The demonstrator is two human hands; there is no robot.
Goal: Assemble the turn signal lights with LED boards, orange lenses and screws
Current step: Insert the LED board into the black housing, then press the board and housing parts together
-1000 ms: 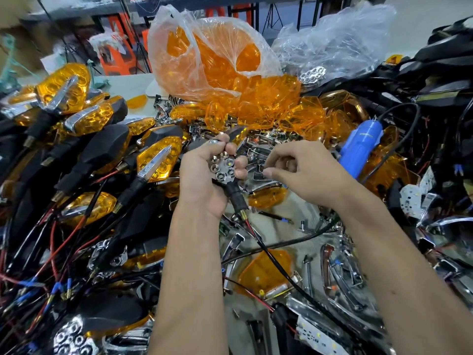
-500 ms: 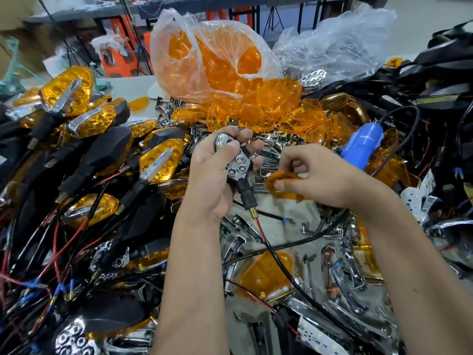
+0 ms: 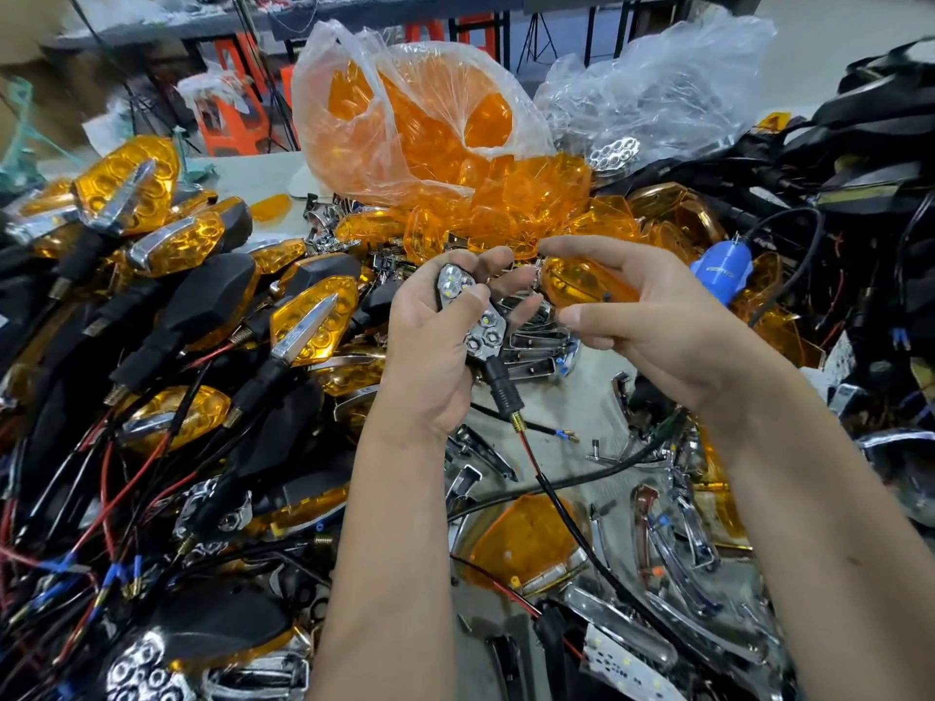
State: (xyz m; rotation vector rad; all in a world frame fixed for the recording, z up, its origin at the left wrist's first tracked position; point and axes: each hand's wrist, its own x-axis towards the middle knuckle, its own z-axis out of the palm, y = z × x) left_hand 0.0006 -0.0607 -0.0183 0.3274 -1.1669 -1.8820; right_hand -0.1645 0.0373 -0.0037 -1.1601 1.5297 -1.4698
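Two hands busy — left hand (image 3: 430, 346) grips signal housing (image 3: 473, 316), right hand (image 3: 652, 321) pinches orange lens (image 3: 582, 285).

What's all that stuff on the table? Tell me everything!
Turn signal body: one, chrome reflector with LEDs, in the left hand.
Orange lens: one, in the right hand.
Bag of lenses: one, clear plastic, orange inside, at the back.
Finished lights: many, black and orange, piled left.
Chrome trims: many, silver, lower right.
Blue tool: one, behind the right hand.
Wires: many, red and black, lower left.
Left hand: one, holds the body.
Right hand: one, holds the lens.
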